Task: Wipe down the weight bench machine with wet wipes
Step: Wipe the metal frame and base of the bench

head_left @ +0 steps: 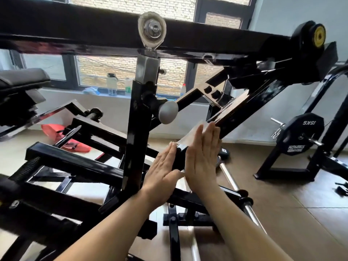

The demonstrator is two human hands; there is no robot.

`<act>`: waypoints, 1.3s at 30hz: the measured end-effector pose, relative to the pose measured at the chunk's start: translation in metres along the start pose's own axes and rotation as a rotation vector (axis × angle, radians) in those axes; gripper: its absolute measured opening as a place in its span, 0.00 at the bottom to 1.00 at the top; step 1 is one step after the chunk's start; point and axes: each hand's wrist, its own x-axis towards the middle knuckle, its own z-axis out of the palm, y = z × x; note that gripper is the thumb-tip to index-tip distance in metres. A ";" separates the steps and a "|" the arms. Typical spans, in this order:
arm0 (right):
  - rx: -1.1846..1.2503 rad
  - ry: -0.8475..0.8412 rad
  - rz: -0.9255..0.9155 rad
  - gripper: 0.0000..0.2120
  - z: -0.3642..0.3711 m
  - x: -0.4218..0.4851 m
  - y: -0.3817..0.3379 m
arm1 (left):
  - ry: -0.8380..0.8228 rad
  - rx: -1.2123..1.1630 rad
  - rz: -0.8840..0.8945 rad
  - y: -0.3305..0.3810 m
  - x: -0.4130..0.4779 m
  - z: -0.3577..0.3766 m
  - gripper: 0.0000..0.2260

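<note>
Mid-wipe: left hand (163,167) and right hand (201,157), fingers straight, sandwich wipe (190,134) round slanted bar (244,104), nothing gripped. Next: slide both along bar, holding pressure.

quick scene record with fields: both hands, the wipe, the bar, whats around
left hand: flat, fingers straight, pressed on the left side of the slanted black bar
right hand: flat, fingers straight, on the bar's right side
wet wipe: white, over the bar's top between the hands
around: grey knob, 15KG weight plate, bottles
</note>
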 end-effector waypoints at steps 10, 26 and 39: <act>-0.076 0.029 0.063 0.35 0.009 -0.004 0.017 | -0.007 0.007 0.040 0.002 -0.004 -0.003 0.38; -0.238 -0.202 -0.407 0.30 0.041 -0.077 -0.005 | 0.068 -0.162 0.044 -0.041 -0.140 0.010 0.28; -0.280 -0.212 -0.529 0.29 0.034 -0.076 -0.007 | 0.202 -0.220 -0.209 -0.100 -0.172 -0.001 0.10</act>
